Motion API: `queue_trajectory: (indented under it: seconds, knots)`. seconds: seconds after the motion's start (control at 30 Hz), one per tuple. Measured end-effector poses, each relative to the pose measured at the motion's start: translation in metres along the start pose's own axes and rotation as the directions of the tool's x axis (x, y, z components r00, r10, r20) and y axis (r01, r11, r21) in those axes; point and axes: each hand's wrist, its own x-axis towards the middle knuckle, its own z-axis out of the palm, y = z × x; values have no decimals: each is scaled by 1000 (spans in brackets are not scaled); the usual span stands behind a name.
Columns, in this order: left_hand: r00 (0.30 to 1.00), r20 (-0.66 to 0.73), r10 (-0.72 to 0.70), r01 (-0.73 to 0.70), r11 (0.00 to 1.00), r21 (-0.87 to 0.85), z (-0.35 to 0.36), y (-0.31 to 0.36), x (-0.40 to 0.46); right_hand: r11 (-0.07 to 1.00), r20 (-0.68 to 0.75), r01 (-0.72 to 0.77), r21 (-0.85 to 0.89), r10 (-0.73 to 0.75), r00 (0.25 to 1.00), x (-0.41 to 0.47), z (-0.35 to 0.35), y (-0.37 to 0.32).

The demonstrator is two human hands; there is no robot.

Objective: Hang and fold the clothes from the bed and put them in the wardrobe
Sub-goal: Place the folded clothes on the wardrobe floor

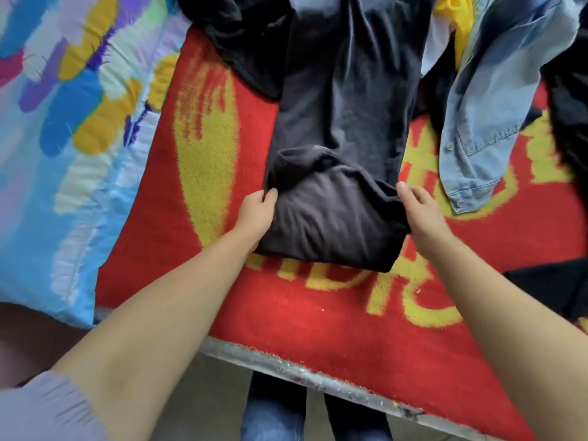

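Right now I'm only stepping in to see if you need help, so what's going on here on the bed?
A person is folding a dark garment on the red and yellow blanket. The left hand and right hand grip the two sides of its folded near end; the rest lies stretched away from them. A light blue denim shirt and other clothes are still heaped behind.

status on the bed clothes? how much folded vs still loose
Done: nothing visibly finished; the wardrobe is out of view. In hand: left hand and right hand grip the rolled near end of the dark grey trousers, folded partway. Left: the denim shirt, yellow garment and black garment lie loose on the red blanket.
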Motion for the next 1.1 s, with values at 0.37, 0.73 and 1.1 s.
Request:
queue_trajectory:
  seconds: [0.37, 0.73, 1.1]
  knots:
    - [978, -193, 75, -34, 978, 207, 8, -31, -3, 922, -150, -98, -374, 44, 988, 4, 17, 28]
    - [571, 652, 498, -776, 70, 627, 1, -45, -38, 91, 535, 582, -808, -301, 790, -66, 25, 53]
    - [631, 759, -162, -738, 175, 651, 0, -8, -74, 55, 644, 653, -756, 239, 726, -67, 11, 8]
